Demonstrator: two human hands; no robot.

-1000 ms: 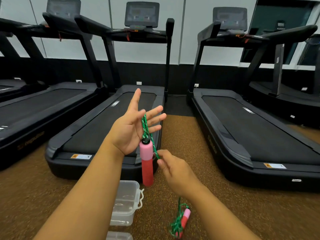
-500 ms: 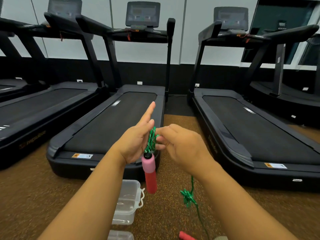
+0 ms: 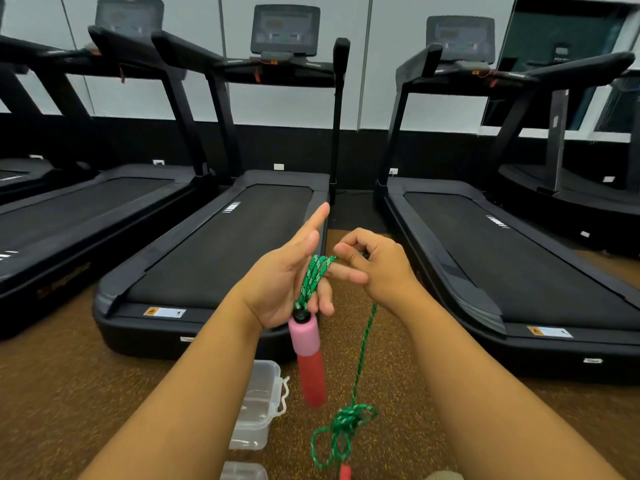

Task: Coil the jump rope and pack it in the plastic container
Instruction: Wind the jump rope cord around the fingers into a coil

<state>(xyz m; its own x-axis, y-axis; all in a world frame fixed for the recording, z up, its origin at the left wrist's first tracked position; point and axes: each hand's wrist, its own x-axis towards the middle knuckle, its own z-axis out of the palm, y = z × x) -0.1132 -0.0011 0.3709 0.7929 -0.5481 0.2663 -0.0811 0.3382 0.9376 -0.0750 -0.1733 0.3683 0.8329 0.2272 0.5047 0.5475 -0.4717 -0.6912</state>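
Far left of the hands, faint orange lettering on a treadmill (image 3: 52,237) side rail, too blurred to read. Past the left hand (image 3: 287,289), a white-and-orange warning sticker (image 3: 165,312) on the nearer treadmill's rear edge, print too small to read; a matching sticker (image 3: 550,331) right of the right hand (image 3: 377,268), equally unreadable. Consoles above dark, nothing legible.

Left hand raised palm-up, fingers mostly straight, forefinger pointing forward, several turns of green rope (image 3: 313,278) wrapped around them. Pink-and-red handle (image 3: 308,358) hanging straight down from the heel of that hand, lower end motion-blurred. Right hand just beside, fingers curled, pinching the rope at the left fingertips. From under the right hand, a single strand dropping down between the forearms to a tangled knot (image 3: 349,419) near the floor, then on to a second handle (image 3: 345,472), only its red tip showing, cut off by the bottom edge.

Below the left forearm, clear container (image 3: 263,400) on the brown floor, partly hidden by the arm, well below both hands. Nearer still, another clear plastic piece (image 3: 244,471), cut by the frame edge; lid or box, cannot tell.
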